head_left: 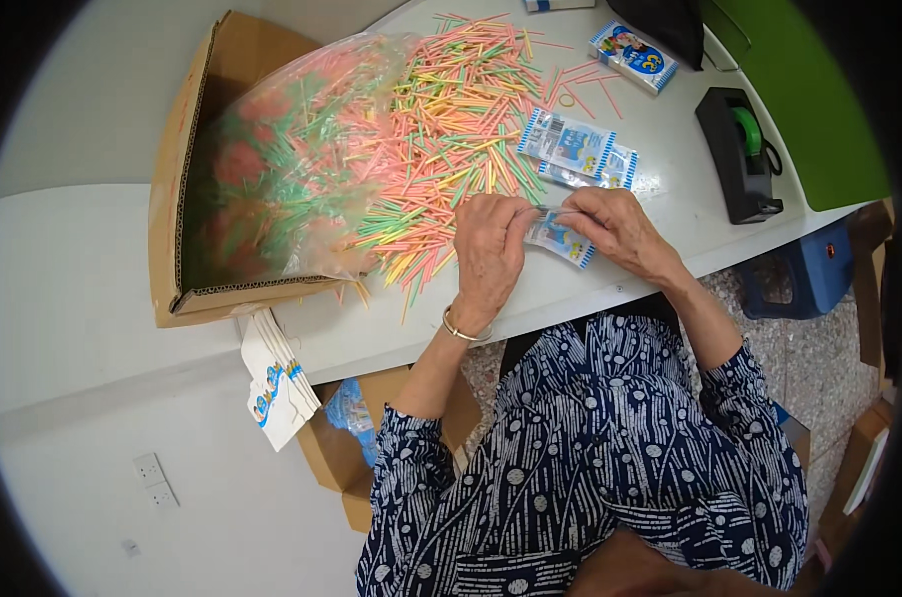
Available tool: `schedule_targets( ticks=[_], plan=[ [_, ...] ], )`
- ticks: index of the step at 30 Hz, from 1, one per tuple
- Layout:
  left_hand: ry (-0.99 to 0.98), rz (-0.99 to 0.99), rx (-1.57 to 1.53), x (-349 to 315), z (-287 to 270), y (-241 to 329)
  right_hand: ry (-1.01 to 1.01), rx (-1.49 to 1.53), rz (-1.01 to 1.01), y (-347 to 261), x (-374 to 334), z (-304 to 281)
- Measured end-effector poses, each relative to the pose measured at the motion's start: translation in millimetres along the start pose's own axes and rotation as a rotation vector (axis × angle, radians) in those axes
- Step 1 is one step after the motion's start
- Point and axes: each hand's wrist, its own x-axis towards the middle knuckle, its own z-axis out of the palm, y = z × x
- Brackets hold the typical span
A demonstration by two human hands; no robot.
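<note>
Between my hands is a small clear plastic packet (567,241) with blue print and striped ends, held near the table's front edge. My left hand (489,247) pinches one upper corner of it, and my right hand (620,227) grips the other side. The fingers hide the packet's top edge, so I cannot see whether it is sealed. Just beyond lie more packets (568,142) of the same kind, overlapping on the white table. Left of them spreads a big heap of thin pink, green and yellow sticks (461,119).
A cardboard box (167,234) on its side holds a clear bag (301,169) of more sticks. At right stand a black tape dispenser (734,164) and a blue-white pack (634,56). Folded white cartons (277,388) hang at the table's left front. A blue stool (814,274) stands below.
</note>
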Motion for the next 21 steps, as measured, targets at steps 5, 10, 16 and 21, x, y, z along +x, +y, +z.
schedule_targets(
  ticks=[5, 10, 16, 21],
  plan=[
    [-0.081, 0.028, 0.082, -2.8, -2.8, -12.0, -0.058, 0.019, 0.020, -1.6, 2.1, 5.1],
    [-0.100, 0.306, 0.301, 26.0, -53.9, -41.9, 0.000, -0.027, -0.070, 3.7, 4.1, 3.7],
    [-0.409, 0.408, 0.880, 40.3, -96.0, -78.0, -0.007, 0.061, 0.092, -3.2, 8.4, -6.9],
    [-0.361, 0.477, 0.891, 46.6, -85.8, -95.1, 0.027, 0.128, 0.135, -9.3, 10.2, -4.5]
  ],
)
